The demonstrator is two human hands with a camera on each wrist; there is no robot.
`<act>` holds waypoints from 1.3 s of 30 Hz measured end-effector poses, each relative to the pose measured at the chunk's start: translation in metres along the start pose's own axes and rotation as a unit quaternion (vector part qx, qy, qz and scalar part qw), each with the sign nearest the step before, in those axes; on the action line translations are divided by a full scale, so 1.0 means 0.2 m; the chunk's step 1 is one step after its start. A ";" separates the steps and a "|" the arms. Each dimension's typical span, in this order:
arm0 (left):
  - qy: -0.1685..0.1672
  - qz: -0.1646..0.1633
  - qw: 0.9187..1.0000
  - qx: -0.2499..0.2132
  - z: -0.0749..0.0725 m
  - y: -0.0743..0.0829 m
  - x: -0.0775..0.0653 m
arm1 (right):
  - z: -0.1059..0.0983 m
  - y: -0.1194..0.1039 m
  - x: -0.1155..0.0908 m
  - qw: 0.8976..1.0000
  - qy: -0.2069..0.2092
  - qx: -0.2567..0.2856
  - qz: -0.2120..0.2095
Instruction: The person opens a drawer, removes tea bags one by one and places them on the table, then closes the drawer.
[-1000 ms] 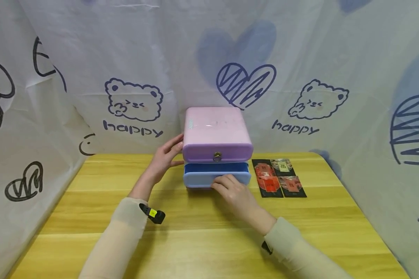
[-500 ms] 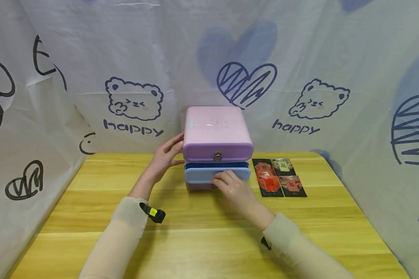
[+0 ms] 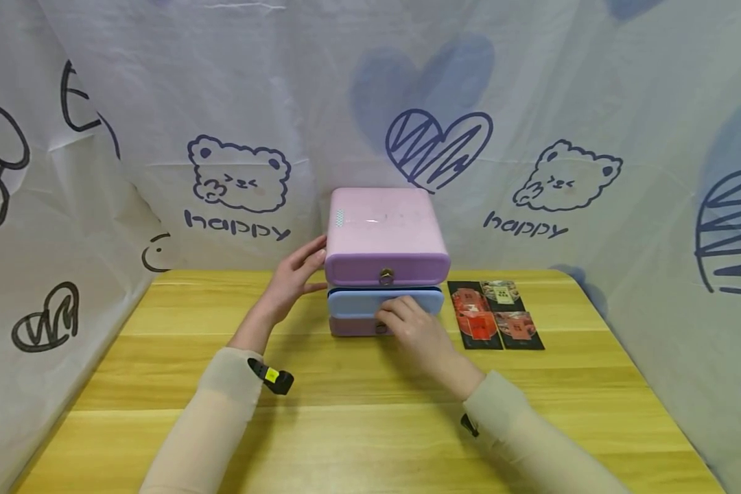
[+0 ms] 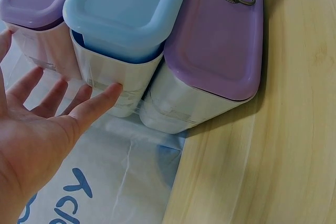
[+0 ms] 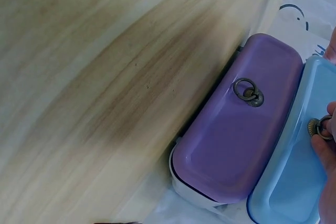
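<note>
At the far left, the pale cloth backdrop (image 3: 321, 103) carries dark looping strokes and a mark like an E; they make no word that I can read. Next comes a drawn bear with "happy" lettered beneath it. Below, a dark strap (image 3: 273, 378) with a yellow tag crosses the left sleeve (image 3: 194, 425); any print on the tag is too small to read. The left hand (image 3: 287, 285) rests its spread fingers against the left side of the drawer box (image 3: 383, 219), which stands on the wooden desk (image 3: 346, 425) at the middle, close to the backdrop.

The box's pink top has a small pale green patch near its left edge, with no legible text. The top drawer (image 3: 352, 270) and bottom drawer (image 3: 352, 327) have purple fronts and sit closed; between them the blue drawer (image 3: 355, 303) juts out slightly. The right hand (image 3: 416, 333) has its fingers pinching the bronze ring pull (image 5: 325, 128) of the blue drawer.

Just right of the box lie four dark packets (image 3: 469, 322), three with red labels and one with pale yellow, their characters too small to read. Above them, a second bear also bears the word "happy"
</note>
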State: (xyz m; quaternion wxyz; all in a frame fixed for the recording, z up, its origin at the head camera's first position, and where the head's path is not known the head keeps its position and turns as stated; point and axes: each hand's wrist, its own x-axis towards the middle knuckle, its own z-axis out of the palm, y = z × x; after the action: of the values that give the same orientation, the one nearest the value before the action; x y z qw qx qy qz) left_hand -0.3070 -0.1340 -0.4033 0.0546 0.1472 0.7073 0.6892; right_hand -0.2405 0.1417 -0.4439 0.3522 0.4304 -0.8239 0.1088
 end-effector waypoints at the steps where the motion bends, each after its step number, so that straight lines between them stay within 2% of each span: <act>1: 0.000 0.000 1.000 -0.001 0.00 0.00 0.00 | 0.00 0.00 0.00 1.000 0.000 0.000 0.002; 14: -0.005 0.004 1.000 -0.010 0.00 0.00 0.00 | 0.02 0.02 0.01 1.000 -0.007 0.004 0.013; 39: -0.007 0.006 1.000 -0.010 -0.01 -0.01 0.00 | 0.03 0.05 0.02 1.000 -0.004 -0.029 -0.011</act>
State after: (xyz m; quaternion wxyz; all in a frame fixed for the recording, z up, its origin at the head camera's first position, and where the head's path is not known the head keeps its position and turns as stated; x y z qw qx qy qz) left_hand -0.3080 -0.1348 -0.4045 0.0564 0.1557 0.6991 0.6956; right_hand -0.2517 0.1424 -0.4451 0.3630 0.4297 -0.8230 0.0791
